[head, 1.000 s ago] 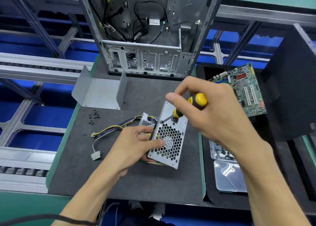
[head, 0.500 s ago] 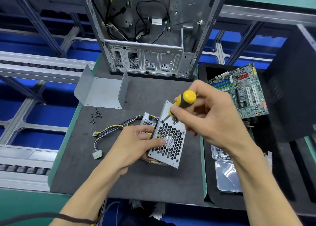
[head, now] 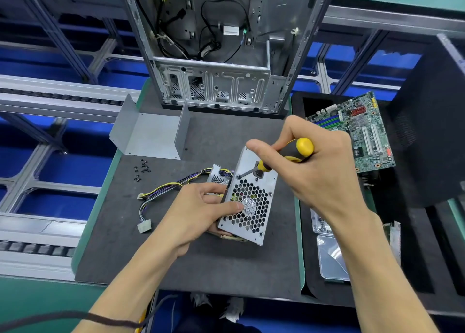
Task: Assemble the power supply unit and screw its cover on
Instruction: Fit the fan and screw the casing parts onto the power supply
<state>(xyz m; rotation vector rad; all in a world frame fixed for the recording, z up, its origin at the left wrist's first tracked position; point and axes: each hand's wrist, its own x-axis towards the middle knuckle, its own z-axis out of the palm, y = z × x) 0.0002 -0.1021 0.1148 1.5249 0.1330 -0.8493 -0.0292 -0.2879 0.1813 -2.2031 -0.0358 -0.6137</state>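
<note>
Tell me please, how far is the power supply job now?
Done: the power supply unit is upright with its grille panel on. In hand: the left hand holds it while the right hand drives the screwdriver at a corner. Left: the U-shaped cover lies apart, loose screws beside it.

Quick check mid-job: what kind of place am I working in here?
Most likely a computer assembly line workstation: an open grey metal computer case stands on a dark anti-static mat, a green motherboard waits alongside, and grey conveyor rails run past.
</note>
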